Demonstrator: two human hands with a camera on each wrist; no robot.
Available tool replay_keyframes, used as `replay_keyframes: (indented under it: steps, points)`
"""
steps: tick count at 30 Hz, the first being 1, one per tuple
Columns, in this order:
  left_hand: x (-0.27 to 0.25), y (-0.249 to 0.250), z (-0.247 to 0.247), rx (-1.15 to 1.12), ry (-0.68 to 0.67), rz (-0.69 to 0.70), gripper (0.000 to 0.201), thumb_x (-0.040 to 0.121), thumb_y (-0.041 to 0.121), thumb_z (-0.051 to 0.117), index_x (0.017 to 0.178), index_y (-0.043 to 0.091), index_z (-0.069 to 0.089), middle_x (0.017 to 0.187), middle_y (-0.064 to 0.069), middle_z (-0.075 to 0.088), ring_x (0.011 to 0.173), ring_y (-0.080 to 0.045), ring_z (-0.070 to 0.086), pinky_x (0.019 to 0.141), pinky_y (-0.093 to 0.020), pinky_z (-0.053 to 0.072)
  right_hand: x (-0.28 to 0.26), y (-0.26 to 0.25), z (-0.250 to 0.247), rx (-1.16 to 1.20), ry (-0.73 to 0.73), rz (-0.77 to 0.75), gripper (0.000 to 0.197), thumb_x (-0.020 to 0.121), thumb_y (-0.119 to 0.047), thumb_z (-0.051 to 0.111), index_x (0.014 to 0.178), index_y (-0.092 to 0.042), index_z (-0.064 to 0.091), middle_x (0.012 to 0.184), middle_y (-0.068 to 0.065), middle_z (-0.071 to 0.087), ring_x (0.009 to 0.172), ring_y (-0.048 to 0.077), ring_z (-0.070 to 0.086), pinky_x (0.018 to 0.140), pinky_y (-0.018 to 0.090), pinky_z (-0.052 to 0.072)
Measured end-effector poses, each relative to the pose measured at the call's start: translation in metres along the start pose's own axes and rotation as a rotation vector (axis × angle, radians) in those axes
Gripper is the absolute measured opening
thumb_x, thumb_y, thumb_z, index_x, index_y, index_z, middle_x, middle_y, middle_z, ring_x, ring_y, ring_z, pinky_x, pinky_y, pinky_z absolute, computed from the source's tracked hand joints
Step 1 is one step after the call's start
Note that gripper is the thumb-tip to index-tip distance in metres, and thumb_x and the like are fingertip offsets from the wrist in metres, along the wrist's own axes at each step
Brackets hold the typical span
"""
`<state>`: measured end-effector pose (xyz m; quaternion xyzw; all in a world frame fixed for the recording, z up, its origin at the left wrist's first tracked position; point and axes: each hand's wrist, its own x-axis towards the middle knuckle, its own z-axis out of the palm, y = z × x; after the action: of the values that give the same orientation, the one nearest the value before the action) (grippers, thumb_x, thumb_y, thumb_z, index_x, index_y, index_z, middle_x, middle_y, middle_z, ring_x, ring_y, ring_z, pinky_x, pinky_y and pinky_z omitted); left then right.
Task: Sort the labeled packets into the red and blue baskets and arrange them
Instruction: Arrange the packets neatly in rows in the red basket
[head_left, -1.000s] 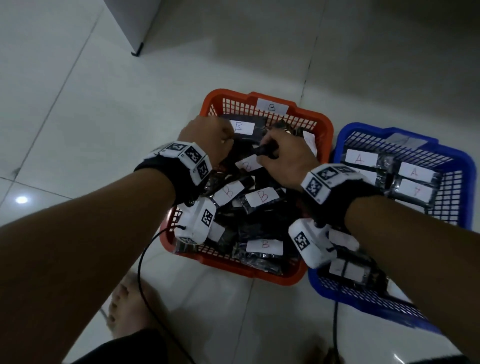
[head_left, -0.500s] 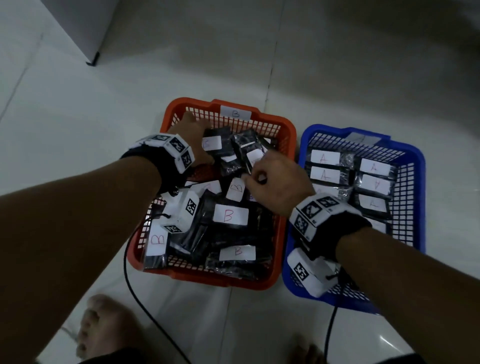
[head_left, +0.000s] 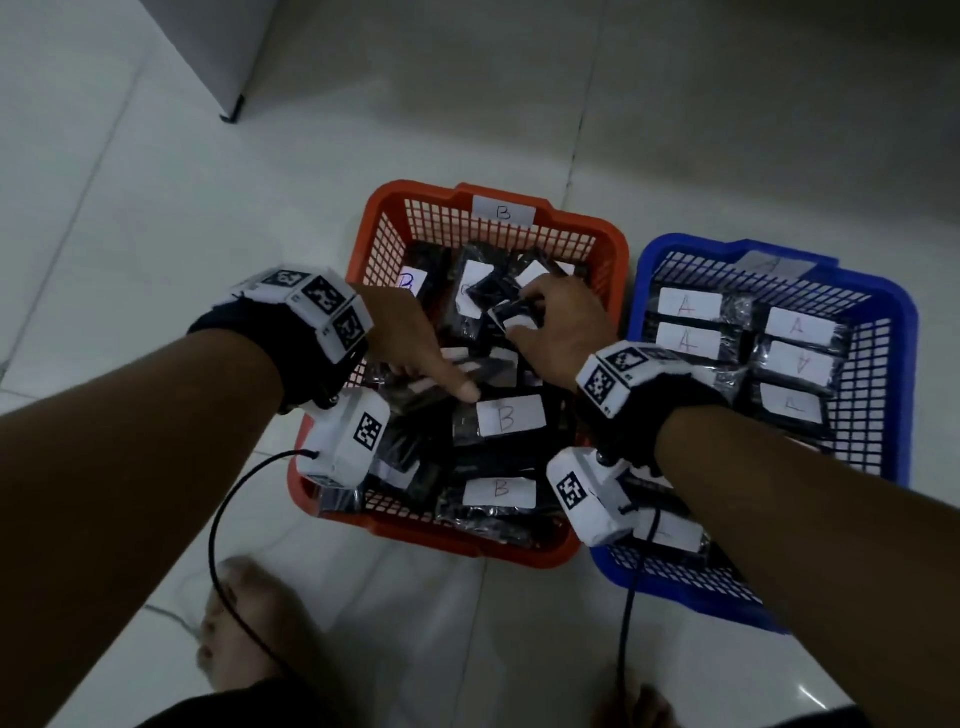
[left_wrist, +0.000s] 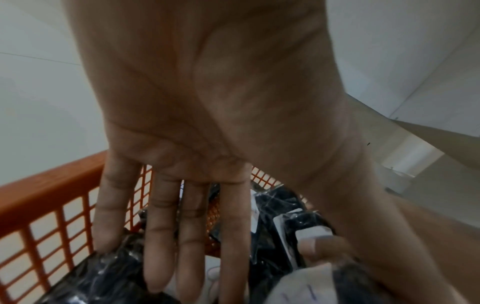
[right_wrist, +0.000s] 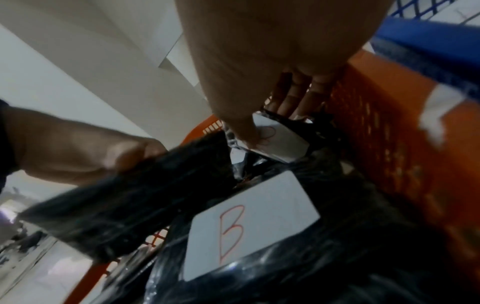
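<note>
The packets are small black plastic-wrapped bundles, each with a white paper label; judged by their crinkled, glossy wrap they are probably light, soft enough to give under the fingers and a little slippery, so the surest hold would be across the short edges or on the paper label, not on the loose film. The red basket (head_left: 382, 249) sits on the floor with B packets heaped untidily inside, and the blue basket (head_left: 901, 332) stands just beside it at 3 o'clock, its A packets laid in neat rows. The right hand (head_left: 561, 327) reaches toward the 12 o'clock end of the red basket, its grip clamped on a small B packet (head_left: 511, 317): the right wrist view shows the thumb pressed on its label and the fingers curled behind it. The left hand (head_left: 410, 338) works at 9 o'clock in the same basket; the left wrist view shows its four fingers (left_wrist: 158, 236) straight and apart, reaching down onto the wrapped packets, while the thumb lies toward another B packet (head_left: 506, 418) in the middle of the heap. In the right wrist view it seems to tip up a dark packet, though blur leaves that uncertain.
</note>
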<state>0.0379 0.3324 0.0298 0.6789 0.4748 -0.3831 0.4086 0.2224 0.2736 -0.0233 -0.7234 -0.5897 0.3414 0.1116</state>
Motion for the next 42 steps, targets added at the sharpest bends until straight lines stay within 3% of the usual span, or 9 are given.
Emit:
replay_keyframes:
  steps: [5,9,13,17,20,26,33,39,42]
  points:
    - [0.006,0.006,-0.011,-0.256,0.018,0.007,0.06,0.073,0.077,0.055,0.08,0.021,0.073,0.083,0.005,0.073,0.085,-0.013,0.067,0.08,-0.027,0.051,-0.016,0.0,-0.013,0.214,0.021,-0.046,0.016,0.09,-0.029,0.063,0.104,-0.023,0.058,0.097,-0.007,0.065,0.083,0.01,0.06,0.073,0.026,0.05]
    - [0.031,0.001,-0.025,-0.255,0.376,0.0,0.042,0.089,0.046,0.058,0.081,0.007,0.071,0.085,-0.006,0.072,0.073,-0.019,0.063,0.068,-0.026,0.046,-0.026,-0.004,-0.023,0.24,-0.188,-0.017,0.02,0.09,-0.03,0.061,0.089,-0.012,0.07,0.079,0.003,0.069,0.074,0.016,0.063,0.065,0.033,0.05]
    - [0.049,0.01,-0.026,-0.074,0.577,0.017,0.051,0.087,0.054,0.059,0.08,0.005,0.071,0.079,-0.01,0.068,0.079,-0.026,0.063,0.073,-0.032,0.051,-0.034,-0.008,-0.021,0.12,-0.38,-0.035,0.033,0.093,-0.031,0.055,0.079,-0.005,0.071,0.077,0.012,0.069,0.073,0.025,0.065,0.066,0.04,0.052]
    - [0.061,0.018,-0.01,-0.143,0.658,0.04,0.038,0.078,0.046,0.072,0.084,0.009,0.069,0.081,-0.006,0.066,0.077,-0.024,0.061,0.062,-0.028,0.043,-0.023,-0.004,-0.018,-0.051,-0.146,-0.08,0.037,0.094,-0.032,0.048,0.065,-0.01,0.056,0.08,0.008,0.062,0.069,0.021,0.059,0.058,0.028,0.043]
    - [0.062,0.015,-0.002,-0.254,0.704,0.091,0.015,0.08,0.033,0.072,0.082,0.021,0.063,0.077,0.005,0.059,0.072,-0.017,0.057,0.062,-0.021,0.038,-0.006,-0.002,-0.021,-0.153,0.086,-0.129,0.023,0.096,-0.023,0.052,0.102,-0.006,0.067,0.118,0.01,0.054,0.103,0.021,0.055,0.089,0.032,0.047]
    - [0.031,-0.009,-0.005,-0.368,0.445,0.113,0.015,0.084,0.032,0.072,0.097,0.025,0.069,0.096,0.005,0.066,0.086,-0.012,0.06,0.079,-0.026,0.045,0.015,-0.007,-0.013,-0.351,0.039,-0.025,0.051,0.088,-0.017,0.061,0.136,-0.014,0.044,0.13,0.012,0.055,0.117,0.032,0.055,0.097,0.041,0.048]
    - [0.004,-0.021,-0.002,-0.566,0.142,0.031,0.023,0.072,0.026,0.08,0.093,0.019,0.077,0.098,-0.005,0.074,0.096,-0.024,0.069,0.091,-0.042,0.055,0.0,-0.011,-0.019,-0.01,-0.194,-0.057,0.021,0.093,-0.034,0.06,0.077,-0.02,0.063,0.076,-0.001,0.061,0.07,0.016,0.058,0.056,0.024,0.041]
    - [0.002,-0.018,-0.002,-0.434,-0.148,-0.111,0.049,0.065,0.038,0.083,0.105,0.012,0.068,0.102,-0.009,0.073,0.1,-0.029,0.067,0.095,-0.042,0.05,-0.027,-0.013,-0.021,0.154,-0.222,-0.115,0.02,0.088,-0.031,0.065,0.09,-0.014,0.074,0.084,-0.001,0.071,0.078,0.01,0.064,0.07,0.026,0.05]
    - [0.009,-0.018,-0.002,-0.413,-0.024,-0.103,0.058,0.065,0.062,0.075,0.107,0.022,0.07,0.104,0.001,0.073,0.101,-0.021,0.067,0.096,-0.042,0.05,-0.03,-0.014,-0.014,0.206,-0.245,-0.058,0.034,0.093,-0.035,0.056,0.079,-0.01,0.074,0.073,0.002,0.07,0.07,0.017,0.064,0.069,0.032,0.05]
